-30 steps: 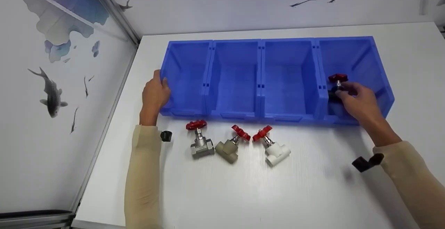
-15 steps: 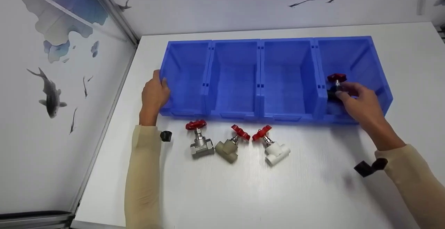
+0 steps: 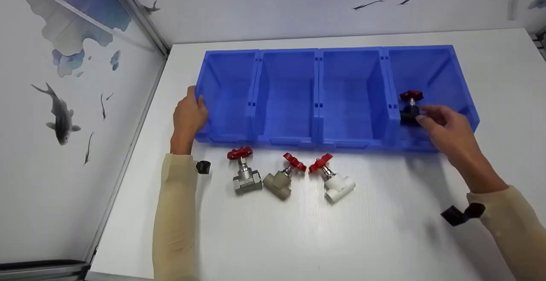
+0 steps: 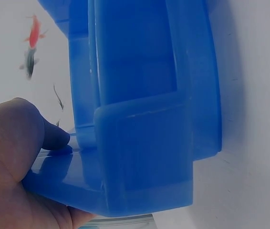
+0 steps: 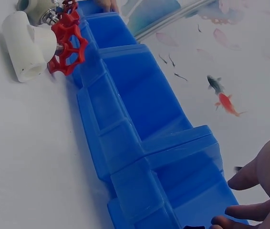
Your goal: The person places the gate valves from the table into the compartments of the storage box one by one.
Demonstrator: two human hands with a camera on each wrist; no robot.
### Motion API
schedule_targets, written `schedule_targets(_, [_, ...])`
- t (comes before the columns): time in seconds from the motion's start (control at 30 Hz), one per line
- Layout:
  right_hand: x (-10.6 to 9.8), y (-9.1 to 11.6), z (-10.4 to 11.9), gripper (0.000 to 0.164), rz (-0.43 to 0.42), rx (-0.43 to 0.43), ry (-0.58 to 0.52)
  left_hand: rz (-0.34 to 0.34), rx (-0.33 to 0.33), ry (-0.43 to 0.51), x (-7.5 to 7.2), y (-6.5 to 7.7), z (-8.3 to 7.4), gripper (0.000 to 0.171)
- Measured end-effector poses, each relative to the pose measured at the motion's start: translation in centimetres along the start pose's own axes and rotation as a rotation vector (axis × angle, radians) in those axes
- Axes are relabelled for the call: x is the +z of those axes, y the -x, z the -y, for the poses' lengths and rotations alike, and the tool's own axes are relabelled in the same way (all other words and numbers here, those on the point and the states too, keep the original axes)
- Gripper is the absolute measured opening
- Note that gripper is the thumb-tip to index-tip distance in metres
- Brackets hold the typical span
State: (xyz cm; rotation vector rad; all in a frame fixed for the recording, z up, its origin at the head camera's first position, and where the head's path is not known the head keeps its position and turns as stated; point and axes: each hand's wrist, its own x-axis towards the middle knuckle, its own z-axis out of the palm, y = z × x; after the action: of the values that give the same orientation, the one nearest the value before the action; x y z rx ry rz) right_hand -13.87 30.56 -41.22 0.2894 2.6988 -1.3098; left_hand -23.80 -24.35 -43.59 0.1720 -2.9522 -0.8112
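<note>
My left hand [image 3: 190, 114] grips the left side wall of a row of joined blue bins [image 3: 319, 119], its thumb over the edge in the left wrist view. In the rightmost bin [image 3: 435, 65] sits a black valve [image 3: 410, 114] with a red handwheel on top, near the divider. My right hand [image 3: 452, 127] reaches over that bin's front, thumb and forefinger just beside the valve. The right wrist view shows this hand's thumb [image 5: 244, 176] and fingers spread apart with nothing between them.
In front of the bins lie a metal valve [image 3: 247, 178], a tan valve [image 3: 279, 183] and a white valve [image 3: 340, 187], all with red handwheels. A printed panel [image 3: 298, 8] stands behind the white table [image 3: 341, 242], another panel [image 3: 55, 166] along the left.
My right hand has let go of the black valve and drawn back slightly to the right. The valve stays in the bin; the left hand keeps its hold.
</note>
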Motion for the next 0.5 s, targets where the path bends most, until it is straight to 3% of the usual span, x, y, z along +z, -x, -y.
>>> schedule_targets(0.5, [0.4,1.3,0.2,0.045,0.076,-0.102,-0.081,-0.011,0.010,0.000,0.1,0.0,0.0,0.047])
